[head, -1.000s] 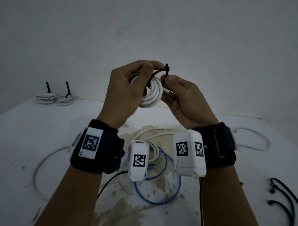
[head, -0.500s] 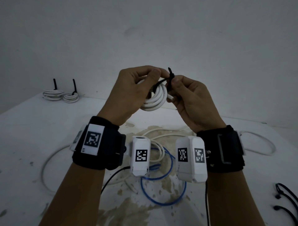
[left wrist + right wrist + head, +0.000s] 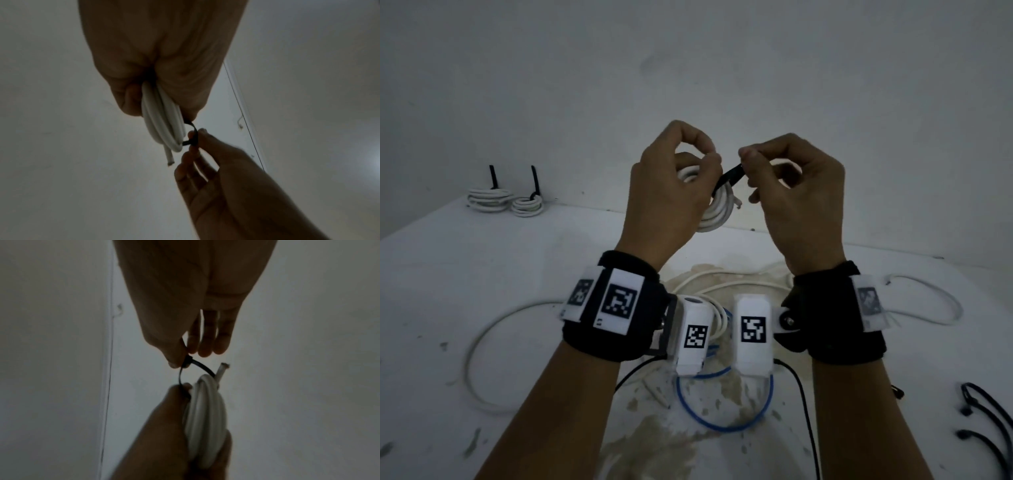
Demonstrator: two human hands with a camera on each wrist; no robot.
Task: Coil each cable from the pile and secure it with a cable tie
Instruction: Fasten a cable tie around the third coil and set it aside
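My left hand (image 3: 674, 178) grips a coiled white cable (image 3: 717, 209) raised in front of the wall; the same coil (image 3: 162, 120) fills the left wrist view, one cut end hanging free. A black cable tie (image 3: 729, 178) loops around the coil. My right hand (image 3: 784, 178) pinches the tie's head between thumb and forefinger, seen close in the right wrist view as the cable tie (image 3: 193, 366) arching over the coil (image 3: 205, 410). Loose white cables (image 3: 482, 342) and a blue cable (image 3: 722, 421) lie on the table below.
Two tied white coils (image 3: 506, 200) with upright black tie tails sit at the table's (image 3: 448, 267) far left edge. Spare black cable ties (image 3: 983, 421) lie at the right. A stained patch marks the table's centre.
Both hands rose and drew slightly apart. The tie's head, which stood upright between the hands, now points sideways in the right hand's pinch, stretched away from the coil.
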